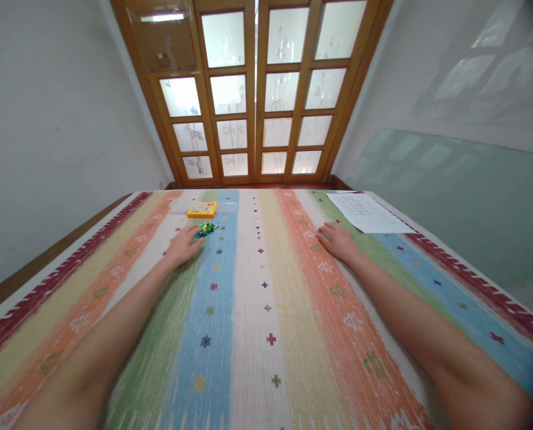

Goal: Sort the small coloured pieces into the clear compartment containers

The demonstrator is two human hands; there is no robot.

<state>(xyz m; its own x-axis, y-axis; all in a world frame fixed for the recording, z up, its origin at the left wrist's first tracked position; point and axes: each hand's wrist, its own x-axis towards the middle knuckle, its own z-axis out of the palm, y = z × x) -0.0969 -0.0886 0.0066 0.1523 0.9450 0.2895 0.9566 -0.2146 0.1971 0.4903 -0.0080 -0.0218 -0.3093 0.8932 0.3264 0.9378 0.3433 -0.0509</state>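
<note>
"Gripping anything with your left hand (185, 244)?"
"I can't tell if it pinches a piece; its fingers bend at the left side of the small heap of multicoloured plastic pieces (208, 229), and just beyond that lies a flat yellow box (202, 209)."
"And the other?"
"My right hand (337, 240) rests palm-down on the striped tablecloth (252, 298), fingers relaxed and slightly apart, near the printed paper sheet (365, 212)"

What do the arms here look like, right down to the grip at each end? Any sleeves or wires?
They are a person's arms. The left arm and right arm taper towards the wrist, with no sleeve, watch, cable or marking in view. The left grip and right grip are ungloved human hands; rings are too small to tell.
</note>
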